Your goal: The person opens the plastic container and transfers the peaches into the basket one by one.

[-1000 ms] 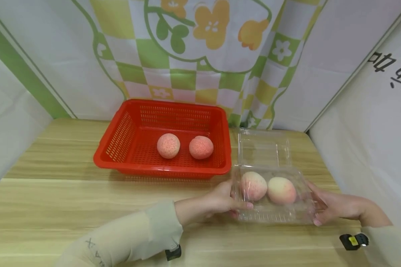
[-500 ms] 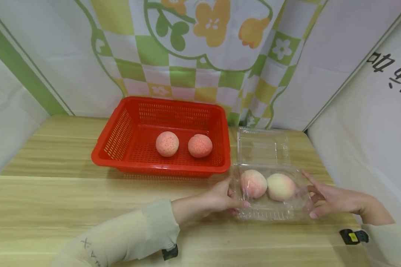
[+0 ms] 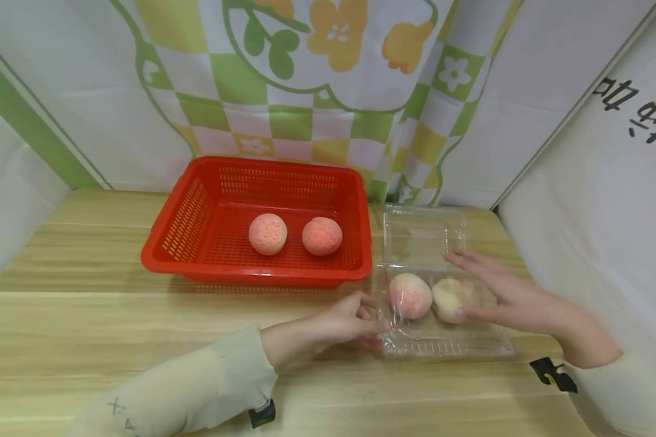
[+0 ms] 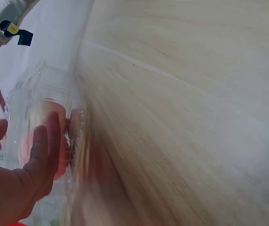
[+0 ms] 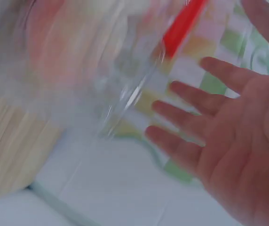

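A clear plastic clamshell box lies on the table with its lid folded back. Inside sit two pale pink-and-cream peaches, a left one and a right one. At the box's left side my left hand touches the wall; in the left wrist view its fingers look straight along the side. Over the box's right part hovers my right hand, fingers spread and holding nothing, partly covering the right peach. In the right wrist view its straight fingers stand apart from the blurred box.
A red perforated basket stands left of the box, holding two speckled pink peach-like balls, one left and one right. Behind hangs a checked floral curtain. A white panel bounds the right.
My right hand has let go of the box's right side and moved inward over it, fingers spread. My left hand's thumb has drawn back towards the box's left edge. The view shifts slightly.
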A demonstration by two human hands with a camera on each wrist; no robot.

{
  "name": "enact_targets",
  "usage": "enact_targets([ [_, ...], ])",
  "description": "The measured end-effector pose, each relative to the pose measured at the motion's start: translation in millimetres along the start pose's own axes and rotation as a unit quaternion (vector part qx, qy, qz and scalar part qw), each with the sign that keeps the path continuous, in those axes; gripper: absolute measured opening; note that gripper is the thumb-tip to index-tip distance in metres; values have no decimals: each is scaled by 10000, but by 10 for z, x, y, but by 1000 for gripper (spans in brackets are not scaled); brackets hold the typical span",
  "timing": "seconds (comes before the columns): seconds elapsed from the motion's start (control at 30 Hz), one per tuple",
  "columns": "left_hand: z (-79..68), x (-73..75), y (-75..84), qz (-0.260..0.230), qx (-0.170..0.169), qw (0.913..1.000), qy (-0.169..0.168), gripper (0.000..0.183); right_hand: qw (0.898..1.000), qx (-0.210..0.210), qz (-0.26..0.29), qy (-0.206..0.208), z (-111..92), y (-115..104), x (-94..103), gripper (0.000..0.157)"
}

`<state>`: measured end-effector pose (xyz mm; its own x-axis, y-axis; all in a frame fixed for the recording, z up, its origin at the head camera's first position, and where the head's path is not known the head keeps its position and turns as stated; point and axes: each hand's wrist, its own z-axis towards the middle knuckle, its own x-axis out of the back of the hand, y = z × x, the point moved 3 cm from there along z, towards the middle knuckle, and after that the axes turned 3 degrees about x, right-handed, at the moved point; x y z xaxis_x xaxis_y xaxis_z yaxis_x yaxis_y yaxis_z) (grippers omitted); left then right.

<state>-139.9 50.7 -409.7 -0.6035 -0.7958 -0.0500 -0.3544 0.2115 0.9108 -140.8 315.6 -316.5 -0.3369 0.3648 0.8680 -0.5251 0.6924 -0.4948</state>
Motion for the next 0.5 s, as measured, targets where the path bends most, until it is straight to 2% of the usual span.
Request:
enact_targets([
  [0.1, -16, 29, -23, 180, -7, 9996, -227, 46, 9967, 466, -658, 135, 108, -212, -134, 80],
  [0.23, -27, 55, -33, 292, -74, 9975, -633, 33, 9847, 993, -1419, 194, 182, -417, -352, 91],
  [0.37, -23, 52, -37, 395, -98, 9952, -891, 25, 9831, 902, -1595, -12, 212, -510, -539, 102],
  [0.5, 1, 34, -55, 446, -87, 9949, -896, 13, 9822, 716, -1738, -24, 225, -527, -645, 99],
])
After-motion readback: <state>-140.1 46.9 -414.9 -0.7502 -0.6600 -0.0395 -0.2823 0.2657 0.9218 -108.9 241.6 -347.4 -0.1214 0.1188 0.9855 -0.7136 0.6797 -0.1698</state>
